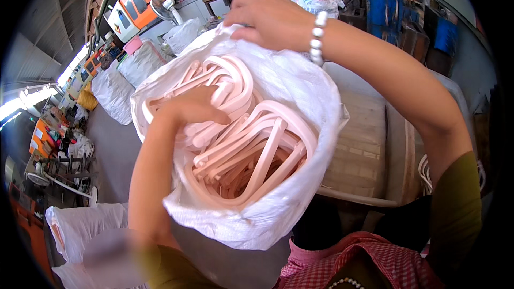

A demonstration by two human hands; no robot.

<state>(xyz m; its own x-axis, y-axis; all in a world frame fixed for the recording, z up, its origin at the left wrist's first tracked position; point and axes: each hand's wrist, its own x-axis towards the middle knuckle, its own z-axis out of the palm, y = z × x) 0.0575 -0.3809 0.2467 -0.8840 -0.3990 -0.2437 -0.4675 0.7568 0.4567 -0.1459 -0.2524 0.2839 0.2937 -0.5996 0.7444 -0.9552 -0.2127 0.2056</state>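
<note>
A white woven sack [241, 230] stands wide at the mouth in front of me. It is filled with pale pink plastic hangers [270, 150], stacked in nested bundles. My left hand [195, 104] reaches in over the left rim and grips a bundle of them, thumb lying across the pink bars; some of its fingers are hidden among the hangers. At the far rim, my right hand [267, 18], with a white bead bracelet [317, 37] at the wrist, is closed on the sack's edge.
Right of the sack is a brown worktop [356, 144] with a raised border. Full white sacks [115, 93] stand on the floor at left, and a white bag [85, 230] lies lower left. Behind are a fan [167, 10], orange-and-white machines [136, 2] and blue metal blocks [383, 8].
</note>
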